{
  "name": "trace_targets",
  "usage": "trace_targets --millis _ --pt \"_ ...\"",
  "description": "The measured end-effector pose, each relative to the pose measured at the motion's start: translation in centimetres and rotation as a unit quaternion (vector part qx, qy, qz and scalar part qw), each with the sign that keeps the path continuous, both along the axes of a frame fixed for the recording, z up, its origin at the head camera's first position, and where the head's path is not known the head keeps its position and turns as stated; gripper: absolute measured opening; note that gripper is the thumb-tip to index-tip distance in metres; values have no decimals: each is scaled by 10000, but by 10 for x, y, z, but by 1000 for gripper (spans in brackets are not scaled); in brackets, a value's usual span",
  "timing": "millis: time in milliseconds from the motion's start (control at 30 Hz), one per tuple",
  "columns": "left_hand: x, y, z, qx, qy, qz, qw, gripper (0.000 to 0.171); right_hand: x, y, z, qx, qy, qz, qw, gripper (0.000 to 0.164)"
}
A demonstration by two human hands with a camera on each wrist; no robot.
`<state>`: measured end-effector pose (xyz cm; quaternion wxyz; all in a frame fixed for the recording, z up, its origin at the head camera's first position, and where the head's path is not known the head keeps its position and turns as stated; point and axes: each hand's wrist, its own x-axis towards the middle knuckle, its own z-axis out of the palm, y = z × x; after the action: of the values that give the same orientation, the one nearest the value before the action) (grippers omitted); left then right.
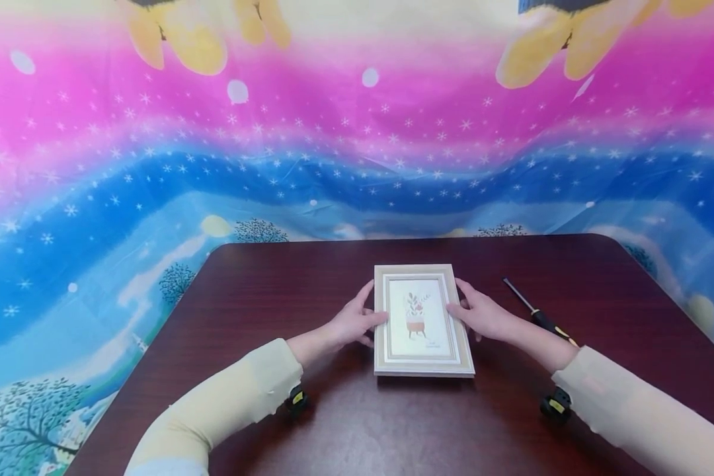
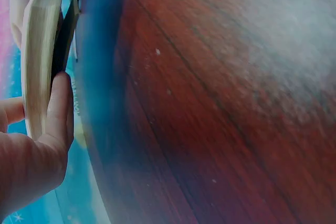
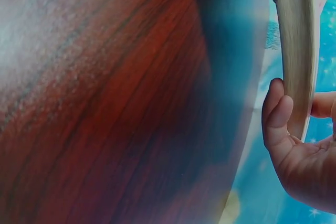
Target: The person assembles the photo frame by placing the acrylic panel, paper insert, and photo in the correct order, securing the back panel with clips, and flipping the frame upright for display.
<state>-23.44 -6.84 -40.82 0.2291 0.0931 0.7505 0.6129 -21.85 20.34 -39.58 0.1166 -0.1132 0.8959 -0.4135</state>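
Note:
A cream picture frame (image 1: 414, 367) with a potted-plant print is held up above the table, its front toward the head camera. My left hand (image 1: 352, 321) grips its left side, thumb on the front and fingers behind. On the opposite side my right hand (image 1: 482, 314) holds it the same way. In the left wrist view, the frame's wooden edge (image 2: 37, 66) lies between thumb and fingers, and a dark flap stands out from its back. The right wrist view shows the other edge (image 3: 297, 45) pinched in the right hand (image 3: 310, 161).
A screwdriver (image 1: 538, 313) with a black and yellow handle lies on the dark wooden table (image 1: 285, 277), just beyond the right forearm. Behind the table's far edge hangs a colourful snowflake-patterned cloth (image 1: 333, 132).

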Motion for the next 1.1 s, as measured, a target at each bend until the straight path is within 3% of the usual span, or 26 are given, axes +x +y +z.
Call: trace_targets --millis 100,200,333,467,700,1100 --pt "-2 0 -8 -153 -4 -120 9998 79 -1 -2 -4 123 -137 -11 9998 65" --pt "-2 0 -10 -589 59 -245 9979 78 -1 -4 -7 233 -243 -13 9994 65" --pt "-3 -1 -14 -1325 338 -473 9895 78 -1 -7 -11 372 -281 43 9989 65" --pt "-8 -2 -15 -1766 567 -737 9799 76 -4 -9 -12 492 -317 124 9982 65" --pt "-20 -1 -14 -2195 936 -1014 9658 71 -14 -10 -12 700 -387 233 9965 64" --pt "-24 2 -18 -2494 970 -1171 9564 68 -19 -5 -19 1077 -497 431 9920 61"
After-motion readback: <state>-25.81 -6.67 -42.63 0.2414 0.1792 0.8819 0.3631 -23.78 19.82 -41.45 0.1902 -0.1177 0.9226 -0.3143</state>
